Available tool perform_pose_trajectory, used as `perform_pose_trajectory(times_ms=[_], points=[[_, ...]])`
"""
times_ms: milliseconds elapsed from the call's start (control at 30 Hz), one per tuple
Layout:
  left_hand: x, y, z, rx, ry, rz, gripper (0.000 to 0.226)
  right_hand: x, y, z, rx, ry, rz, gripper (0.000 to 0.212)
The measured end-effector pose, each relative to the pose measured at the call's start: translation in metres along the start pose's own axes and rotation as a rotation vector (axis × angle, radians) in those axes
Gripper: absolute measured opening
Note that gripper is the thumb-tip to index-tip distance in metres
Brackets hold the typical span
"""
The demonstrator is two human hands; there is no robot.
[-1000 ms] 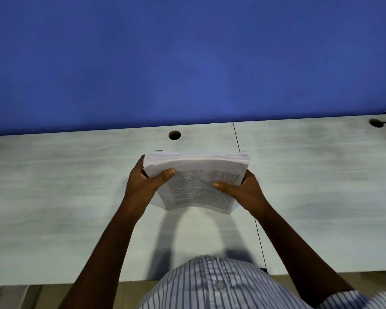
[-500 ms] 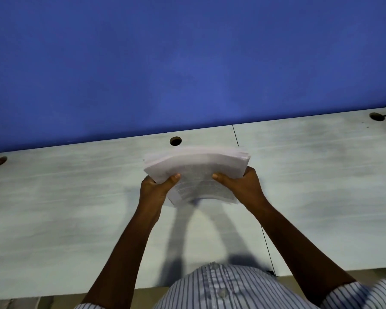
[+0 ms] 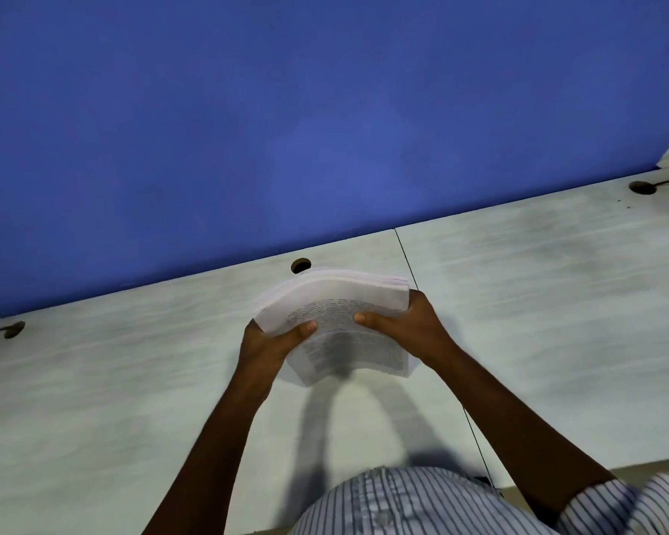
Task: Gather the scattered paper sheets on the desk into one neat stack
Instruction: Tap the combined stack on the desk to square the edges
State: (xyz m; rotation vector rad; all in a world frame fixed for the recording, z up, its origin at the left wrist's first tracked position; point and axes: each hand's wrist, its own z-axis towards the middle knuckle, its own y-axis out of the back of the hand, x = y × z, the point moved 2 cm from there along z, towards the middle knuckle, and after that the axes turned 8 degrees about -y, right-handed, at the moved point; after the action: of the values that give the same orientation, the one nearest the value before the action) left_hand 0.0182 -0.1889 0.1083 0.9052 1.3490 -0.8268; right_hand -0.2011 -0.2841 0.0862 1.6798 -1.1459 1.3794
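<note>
A thick stack of white printed paper sheets (image 3: 340,322) stands on its lower edge on the pale desk (image 3: 132,380), tilted toward me with the top page of text facing up. My left hand (image 3: 271,341) grips its left side, thumb laid across the front page. My right hand (image 3: 406,326) grips the right side the same way, thumb on the text. The sheets bow slightly between the two hands, and their top edges fan a little at the upper left. No loose sheets show elsewhere on the desk.
A blue partition wall (image 3: 325,129) rises right behind the desk. Round cable holes (image 3: 300,265) sit along the back edge, one just behind the stack, others at far left (image 3: 13,329) and far right (image 3: 642,187). A seam (image 3: 406,256) splits the desk.
The stack and both hands stay at the desk's middle; the sheets have tipped and bowed more, with the left corner lower. My head has rolled, so the desk's back edge slants.
</note>
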Motion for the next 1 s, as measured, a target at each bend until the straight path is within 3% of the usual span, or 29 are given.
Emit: perform_pose_trajectory(times_ms=[133, 567, 667, 800, 900, 1000], points=[[-0.003, 0.003, 0.003, -0.027, -0.027, -0.009, 0.057, 0.004, 0.006, 0.001, -0.04, -0.004, 0.023, 0.039], [0.004, -0.002, -0.006, 0.027, 0.02, 0.0, 0.052, -0.003, 0.003, -0.002, -0.012, 0.0, -0.017, 0.045], [0.013, 0.001, -0.008, 0.005, 0.074, 0.015, 0.047, -0.016, 0.007, -0.001, -0.002, -0.048, -0.055, 0.033], [0.02, -0.007, -0.005, -0.088, 0.152, 0.035, 0.035, -0.028, 0.004, 0.002, -0.019, -0.11, -0.033, 0.036], [0.009, -0.012, 0.003, -0.12, 0.121, -0.012, 0.031, -0.01, 0.011, 0.006, -0.067, -0.078, -0.003, 0.041], [0.009, -0.012, 0.003, -0.124, 0.11, -0.046, 0.035, -0.003, 0.015, 0.003, -0.059, -0.049, -0.011, 0.03]])
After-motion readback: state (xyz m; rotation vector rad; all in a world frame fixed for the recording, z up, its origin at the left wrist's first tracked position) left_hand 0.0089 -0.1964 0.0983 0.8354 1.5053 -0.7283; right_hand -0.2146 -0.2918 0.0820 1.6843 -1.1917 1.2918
